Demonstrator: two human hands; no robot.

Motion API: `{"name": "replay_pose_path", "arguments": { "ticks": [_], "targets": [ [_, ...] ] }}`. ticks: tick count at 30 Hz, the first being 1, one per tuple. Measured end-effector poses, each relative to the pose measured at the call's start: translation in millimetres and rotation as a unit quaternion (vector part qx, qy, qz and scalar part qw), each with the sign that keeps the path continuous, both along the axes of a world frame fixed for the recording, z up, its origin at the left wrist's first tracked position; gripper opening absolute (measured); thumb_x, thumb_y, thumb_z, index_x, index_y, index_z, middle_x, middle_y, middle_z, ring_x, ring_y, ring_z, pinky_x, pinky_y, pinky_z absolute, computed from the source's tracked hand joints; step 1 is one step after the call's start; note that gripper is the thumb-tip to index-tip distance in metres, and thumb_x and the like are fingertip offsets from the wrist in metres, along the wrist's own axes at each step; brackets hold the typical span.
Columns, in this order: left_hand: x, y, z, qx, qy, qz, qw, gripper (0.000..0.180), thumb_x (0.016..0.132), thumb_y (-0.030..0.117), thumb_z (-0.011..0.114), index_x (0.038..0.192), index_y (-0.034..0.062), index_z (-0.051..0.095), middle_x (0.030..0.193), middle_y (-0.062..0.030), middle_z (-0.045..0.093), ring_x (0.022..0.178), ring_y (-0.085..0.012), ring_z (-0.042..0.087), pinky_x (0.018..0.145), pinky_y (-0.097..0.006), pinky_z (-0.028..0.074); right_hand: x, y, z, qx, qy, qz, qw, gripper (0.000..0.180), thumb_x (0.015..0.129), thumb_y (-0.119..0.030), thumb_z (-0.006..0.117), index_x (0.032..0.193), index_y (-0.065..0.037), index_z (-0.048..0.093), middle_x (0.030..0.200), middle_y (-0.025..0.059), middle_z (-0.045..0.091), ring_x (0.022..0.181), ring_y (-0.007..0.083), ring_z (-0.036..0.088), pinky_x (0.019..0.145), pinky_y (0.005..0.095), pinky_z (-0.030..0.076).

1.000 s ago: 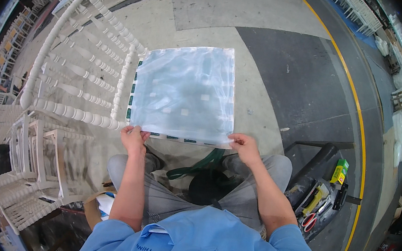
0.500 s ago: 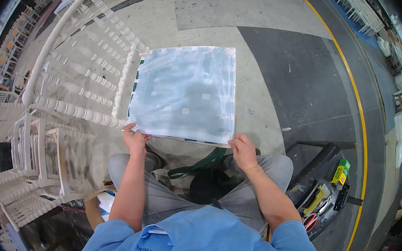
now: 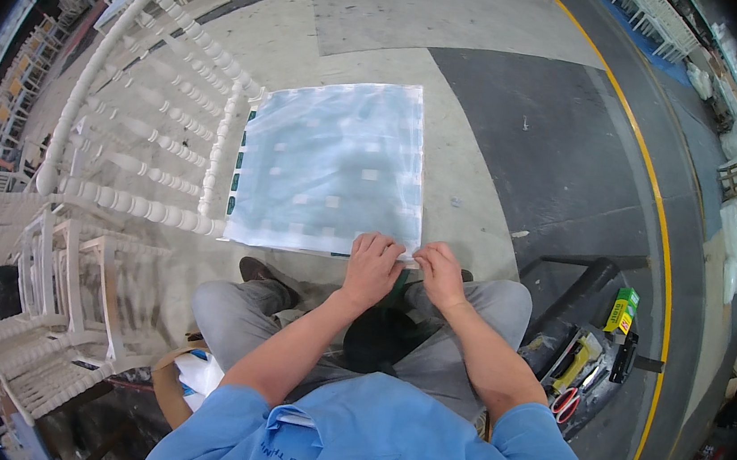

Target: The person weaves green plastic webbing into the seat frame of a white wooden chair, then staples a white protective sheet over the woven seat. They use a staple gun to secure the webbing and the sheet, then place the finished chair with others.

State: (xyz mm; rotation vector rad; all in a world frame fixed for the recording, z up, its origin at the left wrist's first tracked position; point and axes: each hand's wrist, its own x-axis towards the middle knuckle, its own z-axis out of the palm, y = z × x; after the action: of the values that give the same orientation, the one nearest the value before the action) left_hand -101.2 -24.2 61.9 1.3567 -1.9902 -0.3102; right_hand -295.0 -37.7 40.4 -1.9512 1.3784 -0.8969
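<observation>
In front of me a thin bluish-white translucent cloth covers the square seat of a white chair. The chair's turned-spindle back lies to the left of the seat. Dark green strap ends show along the seat's left edge, and pale squares show faintly through the cloth. My left hand is closed on the cloth's near edge, just left of the near right corner. Right beside it, my right hand pinches the cloth at that corner. The fingertips' undersides are hidden.
To my right a dark stand carries red-handled scissors, a yellow-green box and other tools. An open cardboard box with white material sits at lower left. White chairs are stacked at left. A yellow line runs along the floor.
My left hand has moved from the near left corner across to the near right corner, beside my right hand. The right hand stays at its corner, fingers shifted slightly.
</observation>
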Motion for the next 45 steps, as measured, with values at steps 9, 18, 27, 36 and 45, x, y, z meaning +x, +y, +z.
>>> {"name": "replay_pose_path", "arguments": {
  "ticks": [9,18,27,36,45],
  "targets": [
    [-10,-14,-23,-0.040,-0.074,-0.059,0.995,0.014,0.080,0.013,0.076,0.092,0.0126,0.067,0.101,-0.0028,0.062,0.107,-0.0267,0.058,0.105,-0.048,0.041,0,3,4,0.061,0.003,-0.014,0.998,0.009,0.093,-0.006,0.067,0.101,-0.006,0.070,0.105,0.0122,0.064,0.099,0.0345,0.066,0.085,0.0421,0.054],
    [-8,-13,-23,-0.049,-0.104,-0.061,0.992,0.014,0.083,0.015,0.073,0.094,0.0143,0.066,0.102,-0.0020,0.061,0.108,-0.0251,0.057,0.110,-0.049,0.038,0,6,4,0.035,0.044,-0.008,0.998,0.008,0.095,-0.010,0.064,0.102,-0.007,0.068,0.106,0.0113,0.063,0.100,0.0354,0.065,0.085,0.0442,0.054],
    [-8,-19,-22,-0.051,-0.112,-0.073,0.990,0.011,0.086,0.016,0.071,0.094,0.0145,0.065,0.100,-0.0017,0.060,0.111,-0.0236,0.057,0.113,-0.051,0.035,6,6,11,0.033,0.051,-0.029,0.998,0.008,0.093,-0.008,0.066,0.101,-0.007,0.067,0.106,0.0113,0.063,0.100,0.0355,0.065,0.084,0.0443,0.054],
    [-4,-9,-26,-0.062,-0.136,-0.089,0.985,0.010,0.086,0.016,0.068,0.096,0.0154,0.066,0.104,0.0011,0.061,0.116,-0.0239,0.056,0.117,-0.052,0.033,-2,9,6,0.041,0.076,-0.002,0.996,0.014,0.090,-0.008,0.070,0.103,-0.009,0.074,0.106,0.0089,0.064,0.097,0.0326,0.067,0.083,0.0428,0.055],
    [5,3,-31,-0.048,-0.144,-0.113,0.982,0.025,0.085,0.011,0.066,0.110,0.0074,0.067,0.114,-0.0054,0.060,0.120,-0.0312,0.053,0.118,-0.053,0.036,-47,54,76,0.076,0.076,-0.106,0.989,0.024,0.090,-0.013,0.075,0.114,-0.011,0.075,0.109,0.0129,0.070,0.096,0.0307,0.069,0.087,0.0407,0.055]
  ]
}}
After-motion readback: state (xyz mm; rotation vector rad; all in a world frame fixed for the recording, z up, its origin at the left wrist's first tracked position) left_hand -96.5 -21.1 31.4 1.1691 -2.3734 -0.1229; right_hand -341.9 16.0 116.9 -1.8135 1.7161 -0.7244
